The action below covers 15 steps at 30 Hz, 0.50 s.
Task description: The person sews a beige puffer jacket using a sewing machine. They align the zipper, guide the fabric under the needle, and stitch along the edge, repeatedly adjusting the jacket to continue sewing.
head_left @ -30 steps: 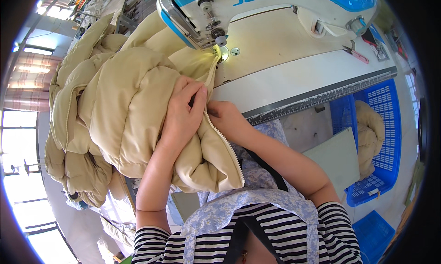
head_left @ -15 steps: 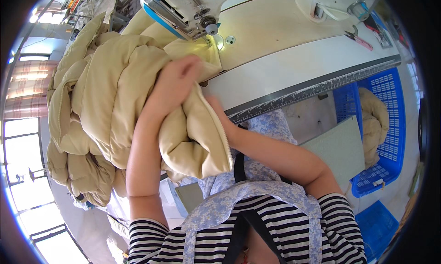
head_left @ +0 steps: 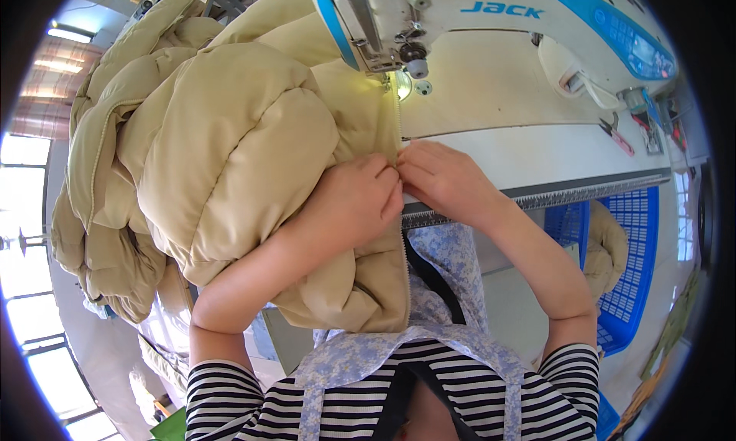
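Our left hand (head_left: 356, 199) and right hand (head_left: 441, 180) pinch the jacket (head_left: 230, 149) at its zipper edge (head_left: 398, 123), which runs toward twelve o'clock to the sewing machine (head_left: 414, 54) needle.

There was one sewing machine (head_left: 491, 27), one beige padded jacket (head_left: 230, 157), two blue baskets (head_left: 625, 272) and two hands (head_left: 360, 199).

A bulky beige quilted down jacket (head_left: 222, 157) lies heaped across the left side of a white sewing table (head_left: 529, 146), its puffy panels bunched and folded over one another. Its zippered front edge (head_left: 399, 126) runs straight toward the needle of the white-and-blue sewing machine, while the lower part hangs off the table's near edge.
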Each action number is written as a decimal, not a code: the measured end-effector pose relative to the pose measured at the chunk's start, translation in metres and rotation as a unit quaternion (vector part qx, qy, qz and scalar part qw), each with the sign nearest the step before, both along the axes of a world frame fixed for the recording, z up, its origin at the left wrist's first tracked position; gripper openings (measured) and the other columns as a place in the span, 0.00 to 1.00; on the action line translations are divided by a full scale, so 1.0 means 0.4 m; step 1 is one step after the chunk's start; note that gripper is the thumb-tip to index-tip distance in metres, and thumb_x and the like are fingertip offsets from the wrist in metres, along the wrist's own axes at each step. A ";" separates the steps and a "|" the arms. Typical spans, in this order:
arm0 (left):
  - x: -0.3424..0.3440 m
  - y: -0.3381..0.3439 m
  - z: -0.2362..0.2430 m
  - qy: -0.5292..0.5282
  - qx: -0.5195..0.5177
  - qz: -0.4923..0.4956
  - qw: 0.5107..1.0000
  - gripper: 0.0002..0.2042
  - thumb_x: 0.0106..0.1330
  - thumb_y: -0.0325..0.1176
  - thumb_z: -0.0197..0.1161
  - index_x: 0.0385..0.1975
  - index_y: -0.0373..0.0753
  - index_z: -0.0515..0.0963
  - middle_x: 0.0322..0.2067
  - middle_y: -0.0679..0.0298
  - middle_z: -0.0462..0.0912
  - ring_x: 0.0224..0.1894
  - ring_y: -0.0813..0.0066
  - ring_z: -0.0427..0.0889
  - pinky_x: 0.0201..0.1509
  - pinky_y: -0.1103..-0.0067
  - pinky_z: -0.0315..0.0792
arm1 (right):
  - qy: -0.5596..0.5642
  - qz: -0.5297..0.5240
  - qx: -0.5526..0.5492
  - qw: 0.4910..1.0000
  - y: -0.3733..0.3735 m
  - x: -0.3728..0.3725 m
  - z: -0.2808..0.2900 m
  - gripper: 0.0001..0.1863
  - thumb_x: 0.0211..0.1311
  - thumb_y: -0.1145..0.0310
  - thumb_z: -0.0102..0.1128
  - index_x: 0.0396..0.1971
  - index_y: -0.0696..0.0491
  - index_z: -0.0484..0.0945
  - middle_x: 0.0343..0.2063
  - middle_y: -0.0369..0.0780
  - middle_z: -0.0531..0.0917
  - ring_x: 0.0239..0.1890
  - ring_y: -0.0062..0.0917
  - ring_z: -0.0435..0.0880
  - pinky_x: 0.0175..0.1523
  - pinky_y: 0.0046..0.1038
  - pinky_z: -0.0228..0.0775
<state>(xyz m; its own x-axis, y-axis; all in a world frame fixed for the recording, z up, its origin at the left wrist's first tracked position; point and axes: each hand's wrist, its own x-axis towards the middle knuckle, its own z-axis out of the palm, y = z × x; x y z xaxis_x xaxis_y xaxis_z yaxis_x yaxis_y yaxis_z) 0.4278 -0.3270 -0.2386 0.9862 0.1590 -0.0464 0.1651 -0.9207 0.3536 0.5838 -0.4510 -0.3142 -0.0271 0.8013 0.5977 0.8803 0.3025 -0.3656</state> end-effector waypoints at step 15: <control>0.050 0.136 -0.134 -0.155 0.095 -0.005 0.983 0.20 0.67 0.27 0.62 0.59 0.31 0.76 0.65 0.57 0.74 0.53 0.56 0.75 0.61 0.68 0.72 | -0.048 0.029 -0.036 0.998 -0.021 0.015 0.019 0.09 0.49 0.72 0.67 0.32 0.53 0.79 0.36 0.35 0.79 0.43 0.28 0.82 0.43 0.28 0.79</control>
